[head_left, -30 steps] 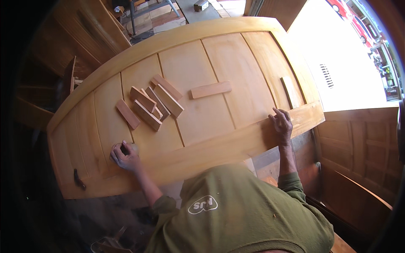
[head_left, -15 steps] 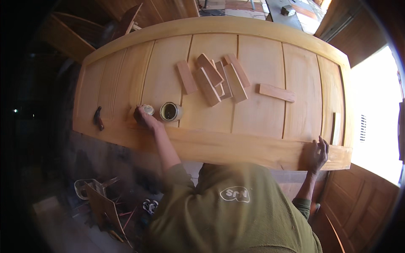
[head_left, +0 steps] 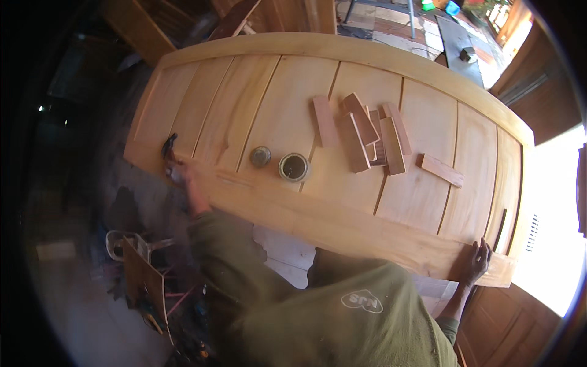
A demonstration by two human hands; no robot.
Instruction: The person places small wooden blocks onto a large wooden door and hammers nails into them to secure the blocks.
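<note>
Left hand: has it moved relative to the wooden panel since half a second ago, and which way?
Yes. Against the wooden panel, the left hand has moved left, from the round lid to the hammer.

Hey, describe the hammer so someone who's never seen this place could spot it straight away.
Find the large pale wooden panel, then go to its left end, close to the near edge. There is the hammer, with the person's blurred left hand at its handle. Its dark, curved head sets it apart from the round open can and straight-edged wood blocks further right.
</note>
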